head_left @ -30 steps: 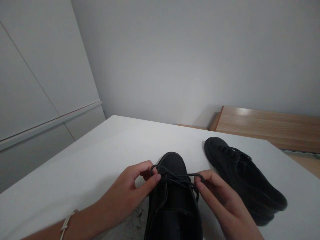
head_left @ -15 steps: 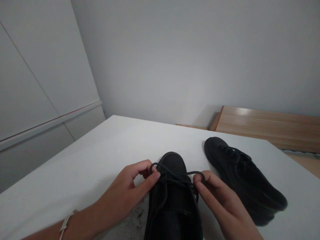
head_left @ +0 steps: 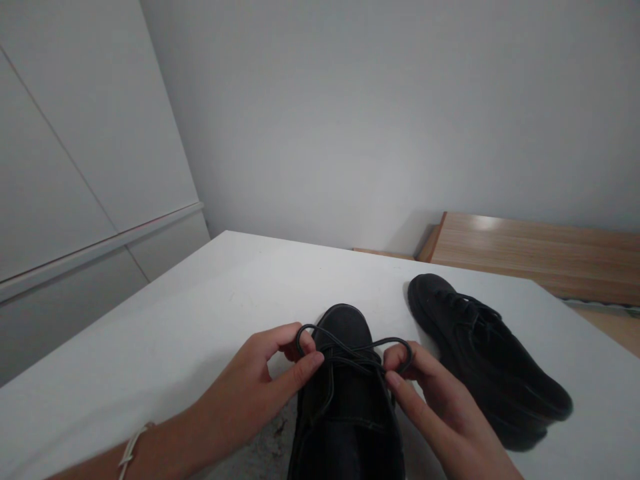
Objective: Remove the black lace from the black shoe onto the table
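Observation:
In front of me a black shoe [head_left: 345,413] stands on the white table with its toe pointing away. Its dark shoelace [head_left: 350,350] makes a loop to each side and crosses over itself above the tongue. My left hand [head_left: 280,367] pinches the left loop between thumb and index finger. On the other side, my right hand [head_left: 430,393] grips the right loop in the same way. The lower part of the shoe's opening runs out of the bottom of the view.
A second black shoe [head_left: 480,360], laced, rests on the table to the right, close to my right hand. The white table [head_left: 280,280] reaches back toward a grey wall. A wood-grain board [head_left: 540,253] is behind it at right, a white cabinet [head_left: 90,153] at left.
Both loops stand slightly wider and rounder than before. My thumbs have shifted a little on the shoelace; the shoes keep their places.

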`<act>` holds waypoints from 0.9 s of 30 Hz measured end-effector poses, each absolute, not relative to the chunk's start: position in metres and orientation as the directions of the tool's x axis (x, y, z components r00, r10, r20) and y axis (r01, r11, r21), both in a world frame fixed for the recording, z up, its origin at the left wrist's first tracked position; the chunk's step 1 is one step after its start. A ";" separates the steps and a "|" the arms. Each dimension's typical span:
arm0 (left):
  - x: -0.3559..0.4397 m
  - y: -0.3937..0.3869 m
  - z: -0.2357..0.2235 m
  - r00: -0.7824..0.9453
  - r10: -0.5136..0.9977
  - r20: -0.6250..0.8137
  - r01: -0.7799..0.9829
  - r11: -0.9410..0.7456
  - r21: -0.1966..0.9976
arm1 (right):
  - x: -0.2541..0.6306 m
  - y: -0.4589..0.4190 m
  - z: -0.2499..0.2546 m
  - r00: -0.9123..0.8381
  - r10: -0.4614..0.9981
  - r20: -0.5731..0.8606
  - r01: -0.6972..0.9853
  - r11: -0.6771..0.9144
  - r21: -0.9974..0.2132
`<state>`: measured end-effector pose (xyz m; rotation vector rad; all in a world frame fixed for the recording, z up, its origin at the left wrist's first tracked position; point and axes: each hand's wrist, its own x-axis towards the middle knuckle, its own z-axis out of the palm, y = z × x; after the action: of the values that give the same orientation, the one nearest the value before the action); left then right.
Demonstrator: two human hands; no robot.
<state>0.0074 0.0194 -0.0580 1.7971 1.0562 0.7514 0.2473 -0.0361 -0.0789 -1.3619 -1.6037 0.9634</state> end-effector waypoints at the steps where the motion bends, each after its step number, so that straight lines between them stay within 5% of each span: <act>1: 0.007 0.020 -0.058 0.446 0.893 0.062 0.353 -0.239 0.905 | 0.247 -0.036 -0.079 -0.094 0.990 0.101 0.375 0.130 -0.918; 13: 0.004 0.019 -0.061 0.383 0.920 0.081 0.332 -0.219 0.917 | 0.247 -0.036 -0.071 0.044 0.969 0.242 0.382 0.207 -0.901; 19: 0.006 0.021 -0.061 0.456 0.889 0.028 0.321 -0.195 0.927 | 0.248 -0.037 -0.071 -0.005 0.982 0.189 0.431 0.173 -0.886; 27: 0.004 0.020 -0.058 0.345 0.934 0.095 0.341 -0.219 0.914 | 0.247 -0.037 -0.070 0.104 0.964 0.246 0.403 0.186 -0.896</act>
<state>0.0044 0.0203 -0.0580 1.7475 1.1382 0.8654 0.2474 -0.0368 -0.0705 -1.3845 -1.4694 0.7124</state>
